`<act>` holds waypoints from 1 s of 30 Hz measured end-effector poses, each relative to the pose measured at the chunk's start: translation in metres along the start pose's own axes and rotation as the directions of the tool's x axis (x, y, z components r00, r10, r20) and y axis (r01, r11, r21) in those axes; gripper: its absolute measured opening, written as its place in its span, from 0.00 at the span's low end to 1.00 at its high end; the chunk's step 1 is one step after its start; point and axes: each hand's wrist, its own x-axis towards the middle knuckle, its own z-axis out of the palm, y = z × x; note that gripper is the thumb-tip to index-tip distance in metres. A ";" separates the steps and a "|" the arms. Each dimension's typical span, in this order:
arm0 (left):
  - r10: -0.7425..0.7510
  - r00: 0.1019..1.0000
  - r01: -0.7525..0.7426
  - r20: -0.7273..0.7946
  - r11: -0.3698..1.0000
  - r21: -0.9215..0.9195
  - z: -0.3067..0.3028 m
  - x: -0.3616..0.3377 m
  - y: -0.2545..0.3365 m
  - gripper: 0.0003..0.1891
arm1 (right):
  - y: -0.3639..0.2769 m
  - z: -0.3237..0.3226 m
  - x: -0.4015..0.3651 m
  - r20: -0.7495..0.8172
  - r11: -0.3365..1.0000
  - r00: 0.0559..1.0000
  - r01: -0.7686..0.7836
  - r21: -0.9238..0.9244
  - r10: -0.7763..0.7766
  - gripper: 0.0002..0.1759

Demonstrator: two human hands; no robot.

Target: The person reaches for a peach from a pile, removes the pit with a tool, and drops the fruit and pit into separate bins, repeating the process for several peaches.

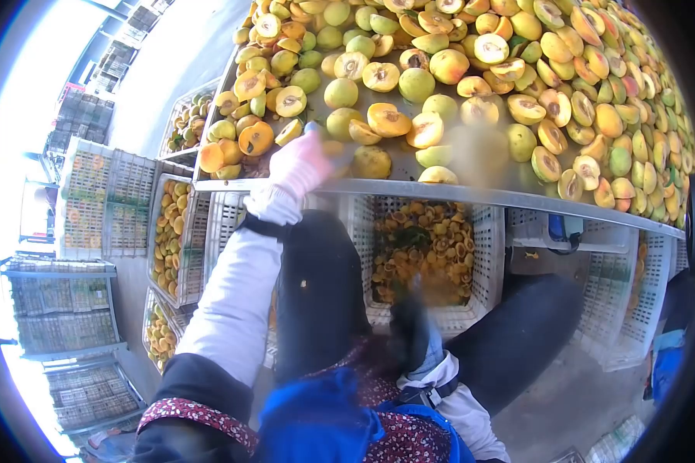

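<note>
Left hand [301,166], gloved, rests on fruit pile [517,69] at tabletop [471,194] rim; grip hidden, cannot tell if closed on anything. Yellow fruit [372,162] sits at its 3 o'clock, just beside rim. Right hand [413,332] blurred over lap, state unclear. Risk: sideways nudge could roll rim fruit off, missing white crate [483,255] at 6 o'clock.

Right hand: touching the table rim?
Apart. The head view shows the right hand, blurred, low by the lap, well below the table rim, with the white crate showing between them.
</note>
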 end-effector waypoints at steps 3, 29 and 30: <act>0.447 0.894 -0.411 0.020 0.838 -0.358 0.016 0.013 -0.004 0.21 | -0.003 0.004 0.000 -0.028 0.999 0.998 0.049 0.012 -0.049 0.23; 0.188 0.945 0.267 0.267 0.024 -0.963 0.054 -0.187 0.056 0.16 | -0.003 0.000 -0.027 0.296 0.042 0.600 0.484 -0.874 -0.743 0.16; 0.170 0.955 0.243 0.241 0.013 -0.970 0.058 -0.190 0.057 0.16 | -0.006 0.001 -0.029 0.294 0.080 0.635 0.492 -0.867 -0.715 0.17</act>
